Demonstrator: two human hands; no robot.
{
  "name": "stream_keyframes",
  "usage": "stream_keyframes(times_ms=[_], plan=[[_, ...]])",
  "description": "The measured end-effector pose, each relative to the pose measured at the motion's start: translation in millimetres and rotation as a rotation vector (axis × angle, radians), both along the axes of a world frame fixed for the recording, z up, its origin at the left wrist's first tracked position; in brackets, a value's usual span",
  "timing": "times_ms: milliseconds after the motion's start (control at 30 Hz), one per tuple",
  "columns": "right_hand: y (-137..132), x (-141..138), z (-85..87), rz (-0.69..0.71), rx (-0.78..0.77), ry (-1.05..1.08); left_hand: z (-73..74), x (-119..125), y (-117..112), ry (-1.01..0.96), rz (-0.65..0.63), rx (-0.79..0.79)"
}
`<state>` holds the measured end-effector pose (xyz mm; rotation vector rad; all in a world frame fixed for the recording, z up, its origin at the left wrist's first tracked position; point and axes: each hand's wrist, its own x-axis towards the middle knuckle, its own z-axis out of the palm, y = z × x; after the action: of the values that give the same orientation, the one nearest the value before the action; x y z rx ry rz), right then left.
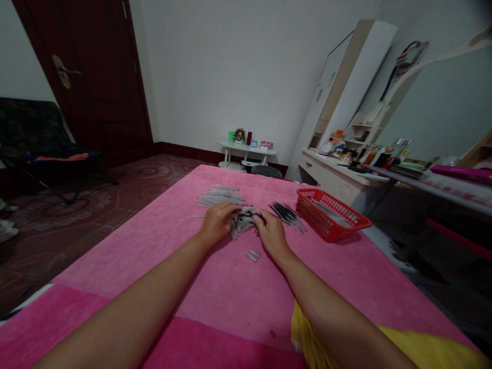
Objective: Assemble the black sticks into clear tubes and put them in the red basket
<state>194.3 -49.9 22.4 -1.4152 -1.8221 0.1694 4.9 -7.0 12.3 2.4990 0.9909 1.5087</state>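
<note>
Between my hands lies what looks like a crumpled clear plastic bag (pixel 243 221) with small black and whitish parts. My left hand (pixel 218 223) has its fingers curled at the bag's left edge. On the opposite side, the thumb and fingers of my right hand (pixel 272 233) pinch together at its edge; any small part in them is too small to make out. Behind my left hand is a spread of thin clear pen barrels (pixel 220 196). Dark, thin pen refills (pixel 285 213) lie right of my right hand. Two short pale tubes (pixel 252 255) rest nearer to me.
A red plastic basket (pixel 332 237) holding long pale sticks stands at the right on the pink cloth-covered table (pixel 154 256). Yellow fabric (pixel 313 338) lies by my right forearm. Beyond are a low white stand (pixel 246 147) and a cluttered dresser (pixel 338 177).
</note>
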Motion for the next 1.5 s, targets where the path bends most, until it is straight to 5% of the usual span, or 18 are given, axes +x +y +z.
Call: stream_keyframes(times_ms=[100,233,467,700,1000,1267,1500], plan=[[4,-3,-2.3,0.052,0.028,-0.137,6.6,0,5,-0.372,0.029,-0.135],[9,-9,-3.3,0.065,0.005,-0.299,11.6,3,10,-0.881,-0.116,-0.418],[13,-5,-9.8,0.006,-0.013,-0.109,5.5,3,13,-1.251,-0.266,-0.704],[11,4,-9.4,-0.010,0.000,0.045,6.1,3,10,-1.304,-0.305,-0.792],[3,2,3.2,0.029,-0.035,-0.366,0.7,2,13,-1.292,-0.300,-0.806],[7,2,-5.9,-0.041,-0.166,-0.276,3.5,6,8,-1.315,-0.303,-0.827],[6,-1,-6.3,-0.042,-0.091,-0.132,2.8,6,8,-1.296,-0.307,-0.830]])
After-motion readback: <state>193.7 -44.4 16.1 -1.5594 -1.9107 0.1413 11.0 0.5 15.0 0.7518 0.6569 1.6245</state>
